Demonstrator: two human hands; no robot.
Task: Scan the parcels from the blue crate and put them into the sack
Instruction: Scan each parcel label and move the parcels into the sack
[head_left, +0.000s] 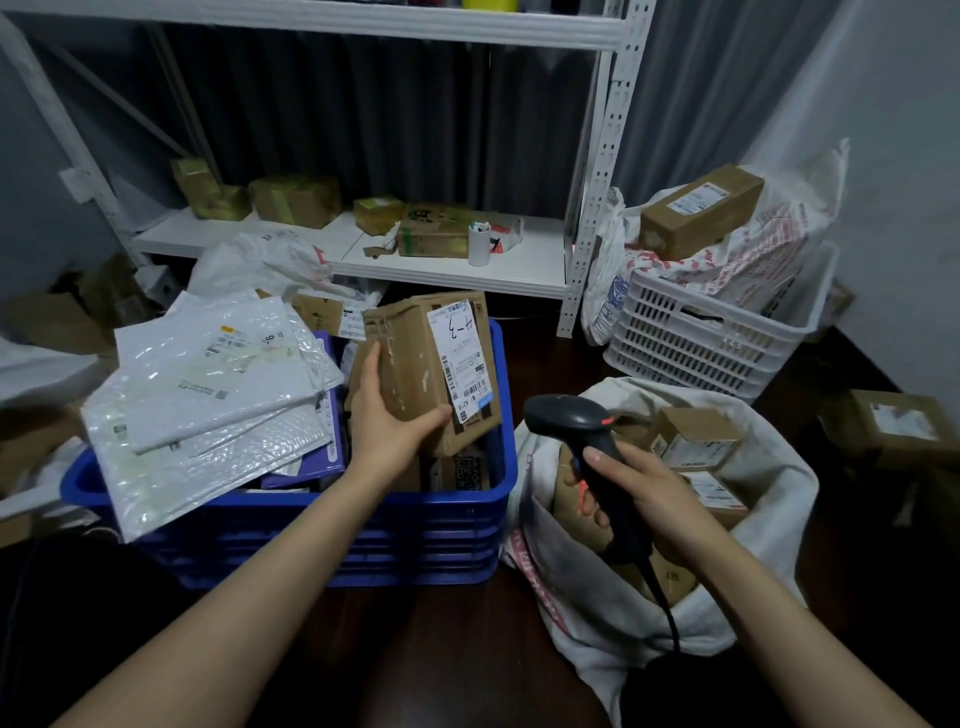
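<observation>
Left hand (387, 410) is gripping a cardboard parcel (431, 371), fingers wrapped along its left side and thumb curling under the lower edge, and is holding it tilted over the right half of the blue crate (291, 525). White shipping label (461, 358) is facing up, handwriting on it, barcode running along its edge. Right hand (636, 491) is clenching the handle of a black barcode scanner (576, 426), head pointing left toward the parcel, cable (662, 597) trailing down past the wrist. Scanner is sitting just right of the parcel, not touching it. Blue crate is holding a stack of white bubble mailers (208, 400) spilling over its left rim, more boxes underneath. White sack (613, 613) is standing open just right of the crate, under the right hand, several small cardboard boxes (696, 439) already lying inside. Behind the sack, a white slatted crate (701, 338) is carrying a long carton on plastic bags. White metal shelf (447, 270) at the back is holding taped boxes and a white cup.
</observation>
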